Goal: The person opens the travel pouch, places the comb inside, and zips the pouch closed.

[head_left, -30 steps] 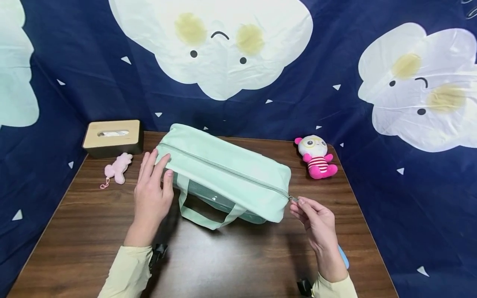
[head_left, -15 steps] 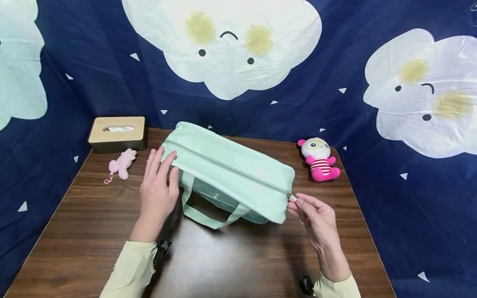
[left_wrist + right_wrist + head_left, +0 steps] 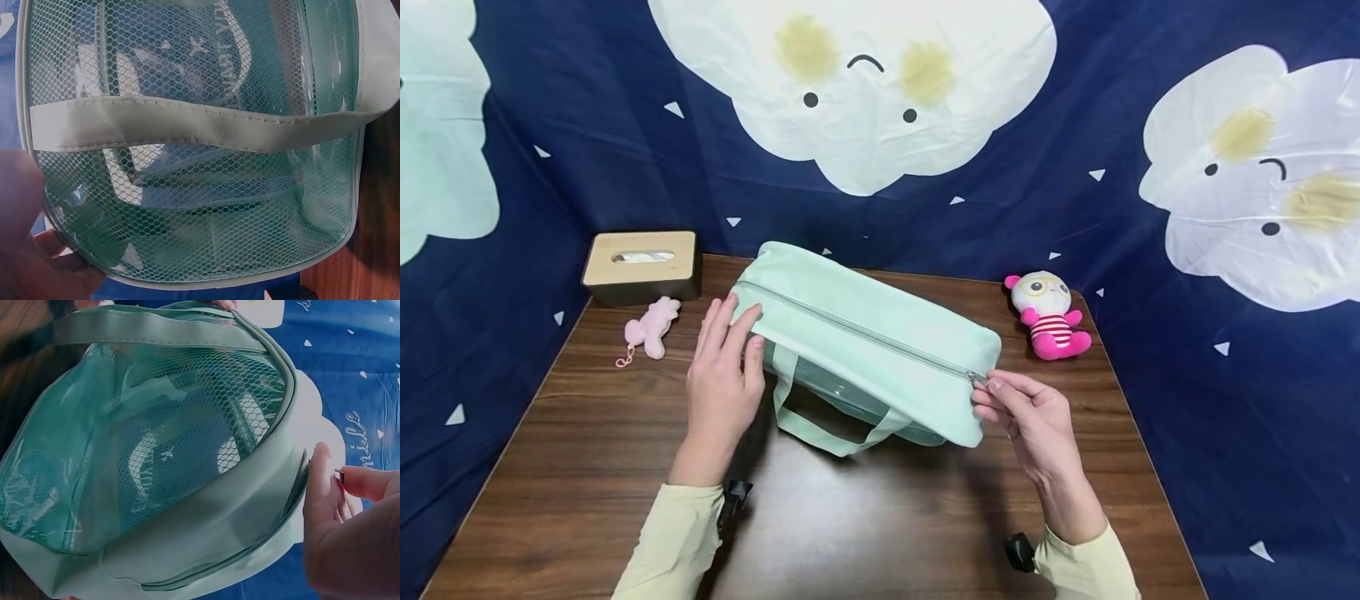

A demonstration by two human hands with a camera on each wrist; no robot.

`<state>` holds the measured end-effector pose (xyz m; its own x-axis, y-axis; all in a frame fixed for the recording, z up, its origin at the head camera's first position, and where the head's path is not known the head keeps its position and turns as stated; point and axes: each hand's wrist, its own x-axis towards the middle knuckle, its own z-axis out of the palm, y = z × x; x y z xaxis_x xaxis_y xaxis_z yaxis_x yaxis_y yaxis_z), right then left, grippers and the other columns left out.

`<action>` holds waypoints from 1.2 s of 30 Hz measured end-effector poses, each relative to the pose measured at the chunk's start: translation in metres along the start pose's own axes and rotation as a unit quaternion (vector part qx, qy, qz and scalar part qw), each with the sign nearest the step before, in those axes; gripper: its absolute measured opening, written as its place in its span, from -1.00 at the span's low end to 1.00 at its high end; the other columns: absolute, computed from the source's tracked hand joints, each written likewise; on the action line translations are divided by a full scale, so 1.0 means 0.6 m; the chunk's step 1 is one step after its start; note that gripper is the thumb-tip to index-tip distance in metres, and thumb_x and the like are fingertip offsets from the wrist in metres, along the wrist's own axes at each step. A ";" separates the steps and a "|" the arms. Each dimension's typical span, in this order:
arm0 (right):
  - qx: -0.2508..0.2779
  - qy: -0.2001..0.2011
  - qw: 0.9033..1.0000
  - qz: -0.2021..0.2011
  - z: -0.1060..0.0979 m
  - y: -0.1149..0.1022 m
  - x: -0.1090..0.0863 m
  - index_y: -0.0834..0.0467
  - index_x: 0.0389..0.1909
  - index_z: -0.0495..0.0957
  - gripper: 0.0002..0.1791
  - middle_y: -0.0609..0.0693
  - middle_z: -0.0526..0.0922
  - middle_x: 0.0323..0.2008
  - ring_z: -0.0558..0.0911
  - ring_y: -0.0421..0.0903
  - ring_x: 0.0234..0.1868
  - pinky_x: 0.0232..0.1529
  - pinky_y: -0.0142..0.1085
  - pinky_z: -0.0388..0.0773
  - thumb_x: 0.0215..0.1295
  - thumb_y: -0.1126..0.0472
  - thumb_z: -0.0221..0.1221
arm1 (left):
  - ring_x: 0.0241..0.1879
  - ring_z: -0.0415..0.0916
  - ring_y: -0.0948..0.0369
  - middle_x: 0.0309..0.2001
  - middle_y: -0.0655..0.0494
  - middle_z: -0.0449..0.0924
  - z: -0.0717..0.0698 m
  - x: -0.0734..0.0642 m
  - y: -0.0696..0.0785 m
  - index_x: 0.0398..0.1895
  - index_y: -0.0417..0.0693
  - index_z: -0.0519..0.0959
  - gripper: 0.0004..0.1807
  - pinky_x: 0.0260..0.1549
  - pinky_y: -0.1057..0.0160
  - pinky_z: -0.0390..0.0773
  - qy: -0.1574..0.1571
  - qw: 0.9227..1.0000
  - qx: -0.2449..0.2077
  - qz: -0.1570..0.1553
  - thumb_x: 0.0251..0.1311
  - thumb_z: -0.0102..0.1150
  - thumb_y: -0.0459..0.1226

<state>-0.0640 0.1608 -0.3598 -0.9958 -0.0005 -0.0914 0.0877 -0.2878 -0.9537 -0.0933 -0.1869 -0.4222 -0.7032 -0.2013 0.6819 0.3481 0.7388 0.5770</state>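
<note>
A mint-green zip bag [image 3: 865,333] with a clear mesh front [image 3: 187,162] stands slanted on the table in the head view. One strap handle [image 3: 820,433] hangs out toward me. My left hand [image 3: 724,375] rests on the bag's left end, fingers fairly straight on its top edge and thumb against the front side. At the right end, my right hand [image 3: 1033,421] pinches the metal zipper pull [image 3: 339,475] between thumb and forefinger. The zipper [image 3: 850,331] runs along the top; in the right wrist view a narrow dark slit shows beside the pull. Folded bluish and white material shows through the mesh.
A tissue box [image 3: 642,267] with a wooden lid stands at the back left, a pink plush charm [image 3: 653,327] in front of it. At the back right sits a pink and white plush panda [image 3: 1049,317]. Dark blue cloth [image 3: 1060,108] walls enclose the brown table [image 3: 850,533].
My right hand has drawn the zipper pull a short way left along the top from the bag's right end. My left hand stays on the left end. The head view has shifted slightly.
</note>
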 end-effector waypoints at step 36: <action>-0.129 -0.057 0.990 0.006 0.048 -0.036 0.042 0.37 -0.24 0.70 -0.82 0.00 0.79 -0.45 0.78 -0.19 -0.45 -0.27 -0.29 0.75 0.36 0.57 0.13 | 0.42 0.34 -0.25 0.29 -0.30 0.54 0.013 -0.010 0.002 0.10 -0.23 0.65 -0.73 0.43 -0.28 0.24 0.042 0.999 0.002 -0.006 0.44 0.11 -0.35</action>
<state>-0.0914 0.1396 -0.3333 -0.9898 -0.1143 -0.0846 0.0889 -0.0330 -0.9955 -0.0936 -0.1798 -0.4294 -0.6532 -0.2629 0.7101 0.3375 0.7385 0.5838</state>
